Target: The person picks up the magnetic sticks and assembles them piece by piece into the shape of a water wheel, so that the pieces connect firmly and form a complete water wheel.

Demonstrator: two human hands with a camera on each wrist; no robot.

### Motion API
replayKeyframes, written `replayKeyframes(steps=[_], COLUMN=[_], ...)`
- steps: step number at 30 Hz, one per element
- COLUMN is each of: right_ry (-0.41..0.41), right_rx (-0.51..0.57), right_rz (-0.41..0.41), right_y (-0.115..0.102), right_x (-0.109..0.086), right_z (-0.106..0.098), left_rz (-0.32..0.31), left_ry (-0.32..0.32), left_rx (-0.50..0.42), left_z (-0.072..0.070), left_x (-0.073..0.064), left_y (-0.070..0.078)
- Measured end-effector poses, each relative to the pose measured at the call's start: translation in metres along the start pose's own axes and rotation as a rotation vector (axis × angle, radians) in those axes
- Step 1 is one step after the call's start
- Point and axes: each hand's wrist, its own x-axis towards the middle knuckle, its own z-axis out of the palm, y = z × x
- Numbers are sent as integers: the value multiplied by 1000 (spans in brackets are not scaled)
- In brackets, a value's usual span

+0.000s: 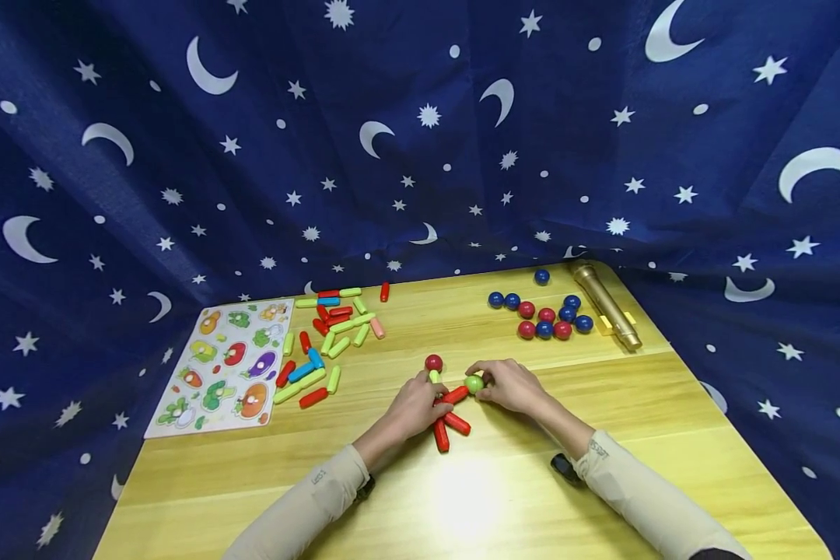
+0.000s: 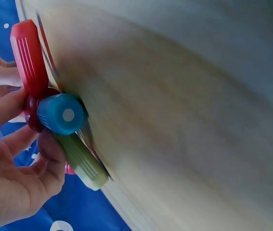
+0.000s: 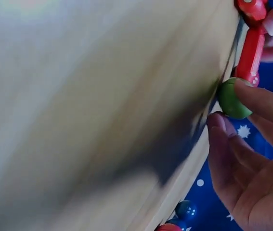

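A small build of magnetic rods and balls lies at the middle of the wooden table (image 1: 504,498). My left hand (image 1: 416,406) grips its hub, where red rods (image 1: 455,424), a blue rod (image 2: 61,114) and a green rod (image 2: 81,159) meet. A red ball (image 1: 433,362) tops a short green rod above that hand. My right hand (image 1: 507,385) pinches a green ball (image 1: 474,383) at the end of a red rod (image 3: 251,50). In the right wrist view the green ball (image 3: 232,98) sits between fingertip and thumb.
Loose coloured rods (image 1: 332,330) lie at the back left beside a picture puzzle board (image 1: 227,365). Red and blue balls (image 1: 546,315) cluster at the back right next to a brass tube (image 1: 605,303). A starry blue cloth (image 1: 420,140) surrounds the table.
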Motion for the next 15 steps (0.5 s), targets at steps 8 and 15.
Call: replayKeyframes(steps=[8, 15], right_ry=[36, 245], right_rx=[-37, -190], right_rz=[-40, 102], right_y=[12, 49], right_x=[17, 36], right_z=[-19, -47], left_rz=[35, 117], left_ry=[36, -72], left_rx=[-111, 39], left_z=[-1, -3], left_x=[-5, -10], left_y=[-6, -10])
